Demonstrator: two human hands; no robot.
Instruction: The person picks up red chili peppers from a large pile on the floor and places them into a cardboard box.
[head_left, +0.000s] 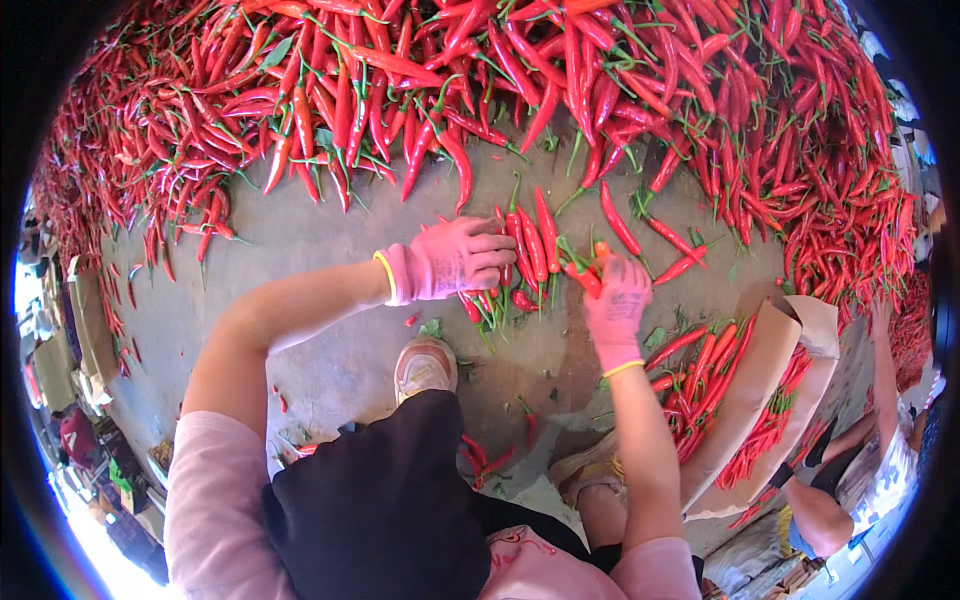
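Observation:
My left hand (469, 255), in a pink knit glove with a yellow cuff, curls over a bunch of red chili peppers (480, 307) on the grey floor. Green stems poke out below its palm, and its fingers hide the middle of the bunch. Right beside its fingertips, several more red chilies (532, 244) lie roughly side by side. My right hand (619, 296), gloved the same way, pinches a few chilies (581, 274), one of them orange at the end. A loose chili (619, 217) rests on the floor just above that hand.
A large heap of red chilies (360, 90) arcs across the far side. At right stands an open brown paper carton (750, 390) with chilies beside and inside it. Other people's arms (885, 367) reach in at the right edge. My shoe (425, 367) is on the floor (322, 375) among leaf scraps.

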